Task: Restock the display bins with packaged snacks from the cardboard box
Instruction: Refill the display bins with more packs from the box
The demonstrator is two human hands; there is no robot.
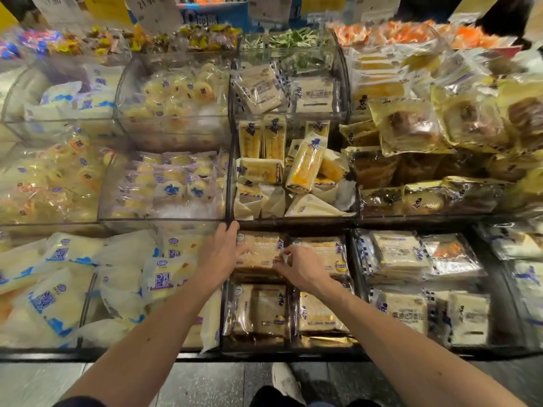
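Both my hands reach into a clear display bin [227, 312] in the front row, centre. It holds flat packaged bread slices in clear wrappers. My left hand [221, 251] lies against the left side of the back-left package [258, 249], fingers extended along the bin's divider. My right hand [296, 267] pinches the right edge of that same package with curled fingers, beside the neighbouring package [326, 251]. Two more packages [266, 309] lie in the bin's near half. No cardboard box is in view.
Clear bins of wrapped pastries surround this one: white pillow packs [73, 283] left, sandwich wedges [282, 171] behind, toast packs [411, 259] right, price cards [152, 7] at the back. My shoe [286, 383] stands on grey floor below the black display edge [176, 355].
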